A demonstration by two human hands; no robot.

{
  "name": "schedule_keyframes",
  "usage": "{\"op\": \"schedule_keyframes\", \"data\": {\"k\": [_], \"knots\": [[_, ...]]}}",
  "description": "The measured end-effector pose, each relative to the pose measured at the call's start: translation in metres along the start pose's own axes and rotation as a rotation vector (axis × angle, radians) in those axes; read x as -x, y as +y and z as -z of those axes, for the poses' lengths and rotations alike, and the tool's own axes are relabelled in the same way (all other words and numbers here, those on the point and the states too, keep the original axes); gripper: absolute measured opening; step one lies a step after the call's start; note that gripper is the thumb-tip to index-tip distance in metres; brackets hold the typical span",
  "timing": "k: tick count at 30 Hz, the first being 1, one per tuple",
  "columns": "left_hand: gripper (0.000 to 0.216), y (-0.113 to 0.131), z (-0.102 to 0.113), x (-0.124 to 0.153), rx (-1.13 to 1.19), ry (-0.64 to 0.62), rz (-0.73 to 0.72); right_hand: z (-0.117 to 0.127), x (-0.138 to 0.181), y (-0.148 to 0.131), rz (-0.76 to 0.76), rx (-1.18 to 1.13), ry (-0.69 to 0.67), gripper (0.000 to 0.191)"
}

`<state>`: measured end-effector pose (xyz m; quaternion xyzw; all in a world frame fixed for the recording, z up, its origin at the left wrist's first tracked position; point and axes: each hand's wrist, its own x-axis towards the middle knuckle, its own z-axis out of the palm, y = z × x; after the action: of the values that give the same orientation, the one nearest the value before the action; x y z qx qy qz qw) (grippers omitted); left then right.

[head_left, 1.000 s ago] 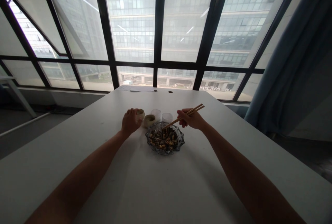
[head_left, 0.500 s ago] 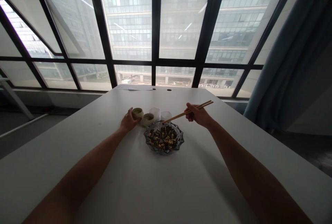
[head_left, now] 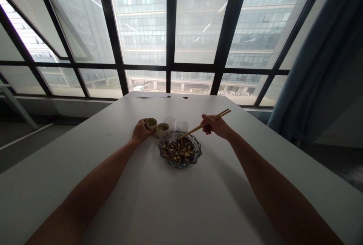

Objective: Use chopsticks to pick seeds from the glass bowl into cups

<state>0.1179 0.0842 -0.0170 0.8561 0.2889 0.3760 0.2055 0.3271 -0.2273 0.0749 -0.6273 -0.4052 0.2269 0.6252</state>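
A scalloped glass bowl (head_left: 179, 162) of mixed seeds and nuts stands on the white table (head_left: 176, 207). My right hand (head_left: 215, 127) is closed round a pair of wooden chopsticks (head_left: 204, 124), whose tips reach the bowl's far rim. My left hand (head_left: 141, 131) is wrapped round a small greenish cup (head_left: 150, 123) to the left of the bowl. A second cup of the same kind (head_left: 162, 129) stands beside it. Two small clear containers (head_left: 176, 124) sit just behind the bowl.
Sheets of paper (head_left: 147, 95) lie at the table's far edge, by a dark cable hole (head_left: 185, 97). Large black-framed windows (head_left: 170, 29) rise behind the table. A blue curtain (head_left: 320, 67) hangs at the right, and a white table leg (head_left: 17, 109) shows at the far left.
My left hand slid back off the top of the small cup to its side. My right hand lifted the chopsticks out of the bowl, then lowered the tips again to its far rim.
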Motion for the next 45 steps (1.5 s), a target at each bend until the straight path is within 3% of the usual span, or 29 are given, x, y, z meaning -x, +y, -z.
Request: {"op": "schedule_keyframes", "data": {"k": [11, 19, 26, 31, 38, 45], "knots": [[0.071, -0.002, -0.003, 0.002, 0.02, 0.066, -0.026, -0.003, 0.002, -0.004, -0.009, -0.001, -0.026, 0.063], [0.071, -0.008, -0.008, 0.001, 0.1, 0.139, -0.142, 0.012, -0.01, 0.002, 0.002, -0.275, 0.152, 0.047], [0.07, -0.008, -0.008, 0.0, 0.076, 0.136, -0.153, 0.015, -0.011, 0.004, -0.011, -0.292, 0.185, 0.046], [0.07, -0.001, -0.004, 0.002, 0.039, 0.127, -0.111, 0.007, -0.006, 0.001, 0.004, -0.181, 0.121, 0.055], [0.07, 0.006, 0.004, 0.005, -0.003, 0.015, 0.103, -0.006, 0.003, -0.004, -0.006, 0.036, -0.037, 0.063], [0.071, 0.004, 0.004, 0.004, -0.018, -0.013, 0.143, -0.006, 0.003, -0.005, -0.017, 0.047, -0.029, 0.064]]}}
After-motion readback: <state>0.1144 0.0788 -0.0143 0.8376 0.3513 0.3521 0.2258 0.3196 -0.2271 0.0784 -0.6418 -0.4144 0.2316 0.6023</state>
